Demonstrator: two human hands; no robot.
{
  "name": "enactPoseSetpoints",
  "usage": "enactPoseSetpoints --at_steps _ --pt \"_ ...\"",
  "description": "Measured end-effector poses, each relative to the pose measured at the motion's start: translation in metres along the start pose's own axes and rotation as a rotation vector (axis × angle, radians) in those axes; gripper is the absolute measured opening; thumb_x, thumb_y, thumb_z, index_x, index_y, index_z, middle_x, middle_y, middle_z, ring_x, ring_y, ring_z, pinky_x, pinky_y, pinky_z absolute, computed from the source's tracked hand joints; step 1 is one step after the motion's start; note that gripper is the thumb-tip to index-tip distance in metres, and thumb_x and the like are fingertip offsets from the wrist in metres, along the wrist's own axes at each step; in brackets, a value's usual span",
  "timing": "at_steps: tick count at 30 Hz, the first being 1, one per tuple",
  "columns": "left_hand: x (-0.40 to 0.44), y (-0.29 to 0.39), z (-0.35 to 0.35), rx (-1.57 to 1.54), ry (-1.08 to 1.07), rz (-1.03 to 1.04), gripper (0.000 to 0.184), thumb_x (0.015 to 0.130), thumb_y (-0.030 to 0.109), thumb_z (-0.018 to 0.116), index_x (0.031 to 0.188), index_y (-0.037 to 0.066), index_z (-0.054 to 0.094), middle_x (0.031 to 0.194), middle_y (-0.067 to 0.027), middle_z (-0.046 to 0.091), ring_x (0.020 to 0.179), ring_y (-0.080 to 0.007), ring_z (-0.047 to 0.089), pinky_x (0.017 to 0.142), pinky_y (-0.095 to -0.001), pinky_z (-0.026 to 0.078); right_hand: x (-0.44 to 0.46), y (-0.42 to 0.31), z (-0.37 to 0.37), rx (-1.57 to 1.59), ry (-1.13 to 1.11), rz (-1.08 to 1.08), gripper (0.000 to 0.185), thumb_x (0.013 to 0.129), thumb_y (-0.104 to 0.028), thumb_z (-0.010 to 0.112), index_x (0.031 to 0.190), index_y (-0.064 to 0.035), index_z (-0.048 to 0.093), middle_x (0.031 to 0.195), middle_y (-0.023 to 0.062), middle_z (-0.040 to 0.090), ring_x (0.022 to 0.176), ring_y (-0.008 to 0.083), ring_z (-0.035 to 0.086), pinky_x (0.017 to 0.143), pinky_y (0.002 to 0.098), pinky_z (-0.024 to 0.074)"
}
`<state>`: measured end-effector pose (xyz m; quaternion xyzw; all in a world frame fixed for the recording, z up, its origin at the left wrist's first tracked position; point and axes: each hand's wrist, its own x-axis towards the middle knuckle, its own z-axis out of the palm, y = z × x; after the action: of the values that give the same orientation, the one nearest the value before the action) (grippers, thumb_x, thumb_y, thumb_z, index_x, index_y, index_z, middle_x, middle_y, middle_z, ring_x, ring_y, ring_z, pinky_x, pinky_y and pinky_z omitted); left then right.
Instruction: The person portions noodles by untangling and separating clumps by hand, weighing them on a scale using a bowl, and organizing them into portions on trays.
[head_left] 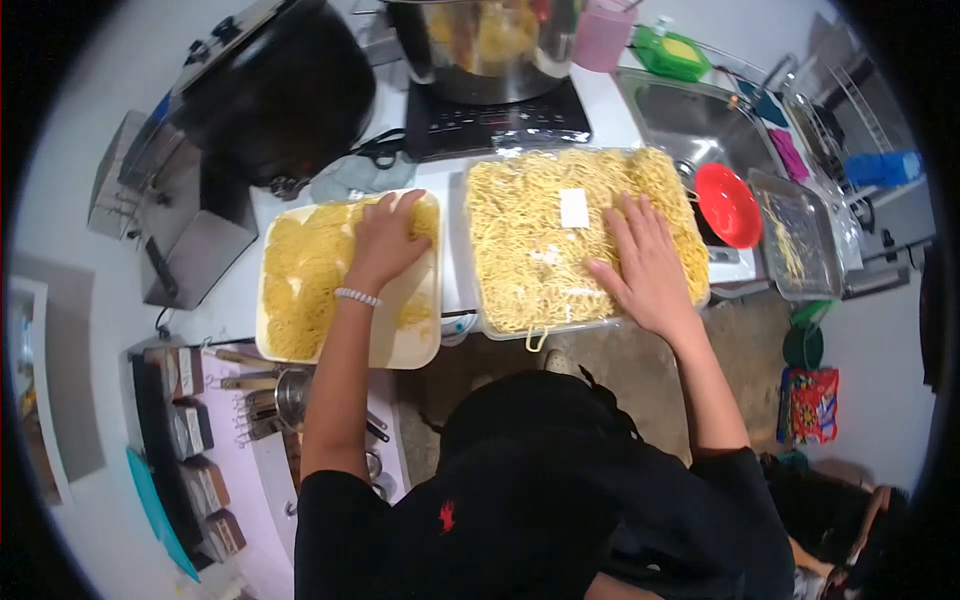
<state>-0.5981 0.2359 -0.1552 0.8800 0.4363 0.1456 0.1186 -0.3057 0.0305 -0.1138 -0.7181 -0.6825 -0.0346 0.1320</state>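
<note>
Yellow noodles (300, 265) fill much of a cream tray (405, 350) on the left side of the counter. My left hand (388, 240), with a beaded bracelet at the wrist, rests on the noodles near the tray's upper right, its fingers apart. To the right lies a clear plastic-wrapped pack of pale noodles (520, 220) bearing a white label (574, 208). My right hand (645, 265) is spread flat on the right part of this pack. One noodle loop hangs over the pack's lower edge.
Behind the trays stand a large black pot (280, 100) and a steel pot (490, 50) on an induction cooker (495, 125). At right are a sink (690, 125), a red bowl (728, 205) and a clear tray with noodle scraps (800, 240). Another person (825, 510) is at lower right.
</note>
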Motion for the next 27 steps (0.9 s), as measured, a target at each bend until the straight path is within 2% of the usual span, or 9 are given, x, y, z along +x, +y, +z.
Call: enactPoseSetpoints --at_steps 6,9,12,14,16,18,21,23,27 --pt "0.004 0.011 0.0 0.151 -0.105 -0.073 0.05 0.067 0.026 0.074 0.115 0.02 0.061 0.104 -0.0094 0.062 0.107 -0.0294 0.053 0.094 -0.0472 0.033 -0.001 0.004 0.003 -0.005 0.03 -0.009 0.067 0.094 -0.05 0.047 0.135 0.0024 0.043 0.145 0.0258 0.034 0.138 0.0432 0.027 0.114 0.0499 0.0201" --pt "0.007 -0.015 0.011 0.051 0.197 0.097 0.041 0.072 0.015 0.069 0.112 0.014 0.06 0.102 -0.009 0.062 0.102 -0.0256 0.057 0.092 -0.0448 0.04 0.002 0.005 0.002 0.115 0.028 -0.03 0.065 0.094 -0.05 0.046 0.136 -0.0005 0.043 0.145 0.0248 0.035 0.138 0.0435 0.026 0.115 0.0491 0.0195" --pt "0.04 0.011 -0.031 -0.78 0.211 -0.06 0.036 0.077 0.002 0.058 0.113 0.008 0.056 0.101 -0.0073 0.061 0.093 -0.0192 0.061 0.08 -0.0352 0.05 -0.001 0.019 -0.014 0.398 0.058 0.026 0.059 0.097 -0.045 0.043 0.14 -0.004 0.041 0.148 0.0221 0.033 0.141 0.0404 0.023 0.115 0.0466 0.0176" --pt "0.059 0.054 -0.055 -1.153 0.035 -0.106 0.036 0.085 -0.002 0.046 0.121 0.005 0.047 0.112 -0.0107 0.058 0.101 -0.0197 0.063 0.08 -0.0341 0.057 -0.001 0.027 -0.03 0.603 0.151 0.099 0.058 0.099 -0.043 0.042 0.141 -0.004 0.039 0.149 0.021 0.032 0.142 0.0385 0.021 0.116 0.0455 0.0167" --pt "0.08 0.094 -0.06 -1.21 -0.085 -0.004 0.04 0.084 -0.005 0.043 0.123 0.005 0.045 0.114 -0.0112 0.056 0.1 -0.0209 0.062 0.086 -0.0347 0.056 0.0 0.046 -0.034 0.65 0.246 0.158 0.056 0.1 -0.041 0.037 0.143 -0.0044 0.037 0.152 0.0192 0.029 0.144 0.0356 0.017 0.117 0.0433 0.0134" --pt "0.101 0.135 -0.049 -0.993 -0.129 0.195 0.039 0.078 -0.007 0.047 0.115 0.005 0.053 0.104 -0.0052 0.06 0.093 -0.013 0.06 0.08 -0.0262 0.053 0.002 0.062 -0.038 0.711 0.313 0.198 0.056 0.101 -0.041 0.036 0.143 -0.0046 0.036 0.152 0.0188 0.028 0.144 0.0345 0.016 0.117 0.0423 0.0118" --pt "0.121 0.183 -0.01 -0.782 -0.245 0.334 0.036 0.074 -0.005 0.055 0.107 0.006 0.058 0.094 -0.0027 0.062 0.086 -0.01 0.059 0.077 -0.0243 0.05 0.005 0.08 -0.023 0.728 0.219 0.254 0.059 0.102 -0.045 0.03 0.146 -0.0051 0.032 0.153 0.0183 0.027 0.145 0.0322 0.015 0.117 0.0407 0.0111" --pt "0.123 0.201 0.017 -0.648 -0.231 0.449 0.034 0.073 -0.001 0.06 0.106 0.008 0.06 0.095 -0.0082 0.064 0.085 -0.0178 0.062 0.078 -0.0288 0.05 0.008 0.083 -0.015 0.698 0.167 0.267 0.063 0.102 -0.048 0.026 0.147 -0.0044 0.03 0.153 0.019 0.027 0.145 0.0326 0.015 0.117 0.0406 0.0116" --pt "0.111 0.209 0.041 -0.235 -0.112 0.573 0.041 0.075 0.01 0.062 0.115 0.011 0.058 0.11 -0.013 0.062 0.109 -0.0304 0.054 0.099 -0.0396 0.039 0.009 0.081 -0.009 0.66 0.1 0.247 0.062 0.102 -0.047 0.028 0.146 -0.0034 0.031 0.153 0.0204 0.026 0.144 0.0349 0.016 0.117 0.041 0.0126"
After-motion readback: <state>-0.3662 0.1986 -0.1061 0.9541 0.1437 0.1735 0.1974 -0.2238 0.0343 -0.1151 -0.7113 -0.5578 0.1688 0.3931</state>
